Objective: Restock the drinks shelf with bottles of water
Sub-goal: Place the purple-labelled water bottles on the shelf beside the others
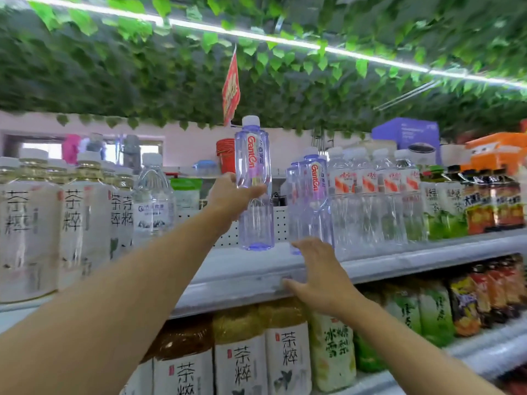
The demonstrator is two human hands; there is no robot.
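Resting with straight, spread fingers on the front lip of the drinks shelf, right hand, fingertips just beside the base of two violet-tinted water bottles standing there. Farther in, curled round the middle of one upright water bottle, left hand, bottle base low over the bare gap in the shelf. Beyond to the right, clear red-labelled bottles, at least four. To the left, pale tea bottles, count unclear.
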